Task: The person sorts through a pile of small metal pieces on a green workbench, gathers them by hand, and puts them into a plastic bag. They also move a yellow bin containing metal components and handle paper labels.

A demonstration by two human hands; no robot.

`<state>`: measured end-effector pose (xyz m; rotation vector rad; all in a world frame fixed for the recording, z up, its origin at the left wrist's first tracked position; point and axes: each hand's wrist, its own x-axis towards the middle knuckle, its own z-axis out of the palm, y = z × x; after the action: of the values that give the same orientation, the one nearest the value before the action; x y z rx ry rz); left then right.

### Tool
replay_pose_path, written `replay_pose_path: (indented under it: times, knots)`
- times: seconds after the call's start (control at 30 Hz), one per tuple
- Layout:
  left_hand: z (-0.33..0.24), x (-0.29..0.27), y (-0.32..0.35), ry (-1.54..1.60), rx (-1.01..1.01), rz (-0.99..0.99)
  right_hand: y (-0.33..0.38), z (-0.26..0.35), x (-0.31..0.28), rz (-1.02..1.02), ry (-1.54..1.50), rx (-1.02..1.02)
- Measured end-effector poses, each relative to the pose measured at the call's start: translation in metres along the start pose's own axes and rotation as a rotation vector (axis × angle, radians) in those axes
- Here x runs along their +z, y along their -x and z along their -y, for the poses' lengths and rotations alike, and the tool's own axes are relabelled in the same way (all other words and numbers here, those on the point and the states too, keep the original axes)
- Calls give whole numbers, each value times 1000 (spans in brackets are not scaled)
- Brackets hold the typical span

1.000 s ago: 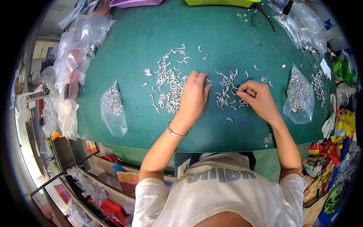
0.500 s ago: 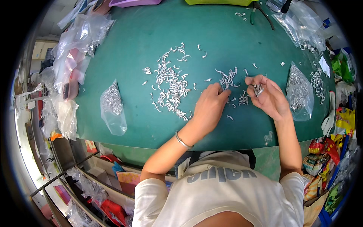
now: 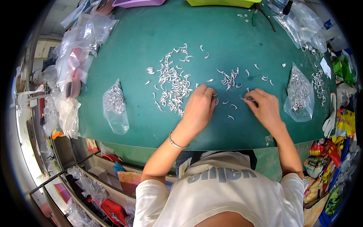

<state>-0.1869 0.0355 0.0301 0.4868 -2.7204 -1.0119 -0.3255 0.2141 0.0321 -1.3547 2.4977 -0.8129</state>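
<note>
Small curved silver metal pieces lie in a large pile [image 3: 176, 85] on the green tabletop, left of my hands. A smaller cluster of curved pieces [image 3: 229, 79] sits between and beyond my hands, with a few strays around it. My left hand [image 3: 199, 106], a bangle at its wrist, is closed beside the pile's right edge; silver shows at its fingertips, where it pinches a curved metal piece [image 3: 216, 100]. Low over the table, my right hand [image 3: 266, 109] pinches another curved metal piece [image 3: 244, 98] between thumb and fingers.
Clear bags of metal parts lie at left [image 3: 115, 104] and right [image 3: 298, 94]. Loose links [image 3: 318, 87] are strewn near the right edge, by a white glove [image 3: 330, 119]. Pliers [image 3: 263, 16], a yellow-green tray [image 3: 223, 3] and a purple tray [image 3: 138, 3] are at the far side.
My right hand has turned palm down and lowered; the pieces cupped in it have left it, and several now lie just beyond it. My left hand has shifted left, away from the small cluster.
</note>
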Motion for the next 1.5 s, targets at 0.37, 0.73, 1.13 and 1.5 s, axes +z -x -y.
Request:
replay_pose_path:
  times: [0.37, 0.73, 1.13, 1.5]
  knots:
    - [2, 1, 2, 15, -16, -118, -6, 35, 33, -5, -71, -147]
    - [17, -19, 2, 1406, -542, 36, -25, 1, -5, 323, -1659, 543]
    - [22, -3, -36, 170, -156, -123, -39, 4, 18, -18, -529, 45]
    - [31, -18, -12, 1610, -494, 267, -29, -9, -11, 227, -1584, 708]
